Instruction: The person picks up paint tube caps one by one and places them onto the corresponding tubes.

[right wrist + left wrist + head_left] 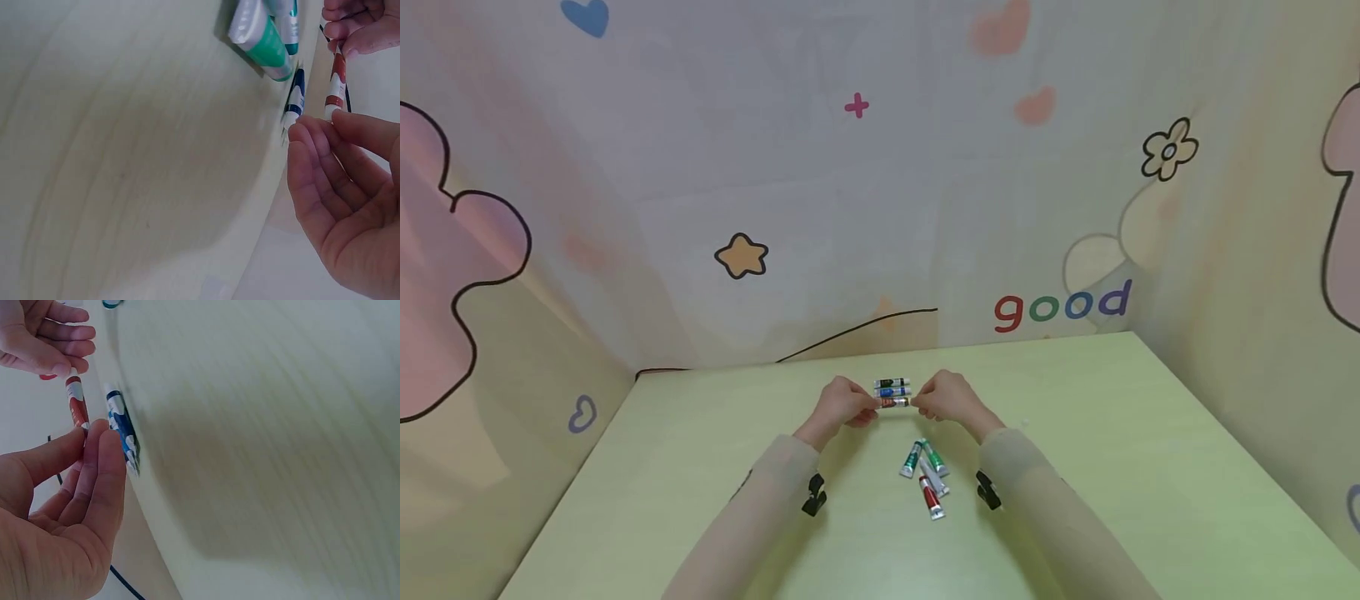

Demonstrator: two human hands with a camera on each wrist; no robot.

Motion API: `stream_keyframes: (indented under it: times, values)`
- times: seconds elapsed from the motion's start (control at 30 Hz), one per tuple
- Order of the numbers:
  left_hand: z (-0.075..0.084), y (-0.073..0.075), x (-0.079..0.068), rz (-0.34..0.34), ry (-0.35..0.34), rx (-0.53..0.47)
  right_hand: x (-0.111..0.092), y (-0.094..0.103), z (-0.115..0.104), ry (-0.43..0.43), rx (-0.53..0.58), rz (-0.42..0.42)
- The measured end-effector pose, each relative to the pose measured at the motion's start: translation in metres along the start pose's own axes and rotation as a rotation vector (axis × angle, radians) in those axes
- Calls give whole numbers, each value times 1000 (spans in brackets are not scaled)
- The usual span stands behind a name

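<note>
Red-brown paint tube [894, 402] spans the gap between the hands, long axis crosswise; left hand [844, 402] pinches one end, right hand [951, 396] the white cap [332, 112] end, so neither is nearer. Looks lifted off the table [1075, 433]. Blue paint tube [892, 392], then dark paint tube [892, 383], lie just beyond, roughly parallel; my read: that alignment matters most.

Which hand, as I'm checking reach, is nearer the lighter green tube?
Right. The right hand is beyond the lighter green tube, almost straight ahead of it; the left hand is also beyond it but farther off to the left.
</note>
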State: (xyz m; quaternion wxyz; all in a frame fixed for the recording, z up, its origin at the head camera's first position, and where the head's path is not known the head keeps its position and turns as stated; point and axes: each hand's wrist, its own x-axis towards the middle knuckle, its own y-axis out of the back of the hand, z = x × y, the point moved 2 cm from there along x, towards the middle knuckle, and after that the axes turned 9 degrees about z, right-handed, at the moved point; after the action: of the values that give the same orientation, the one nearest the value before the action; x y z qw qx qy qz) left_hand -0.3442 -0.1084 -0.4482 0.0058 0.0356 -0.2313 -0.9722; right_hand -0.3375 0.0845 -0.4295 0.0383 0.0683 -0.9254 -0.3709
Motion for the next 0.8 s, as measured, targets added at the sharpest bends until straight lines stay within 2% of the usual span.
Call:
stream_keyframes:
  times: [0.27, 0.43, 0.6, 0.8]
  values:
    - [-2, -1, 0, -67, -17, 125, 7, -7, 5, -79, -17, -10]
    - [-2, -1, -1, -104, 8, 171, 11, -11, 6, -110, -44, -14]
    - [-3, -2, 0, -107, 27, 178, 13, -14, 6, -115, -89, -9]
    - [-9, -5, 8, -98, 33, 195, 13, -14, 4, -110, -93, 22]
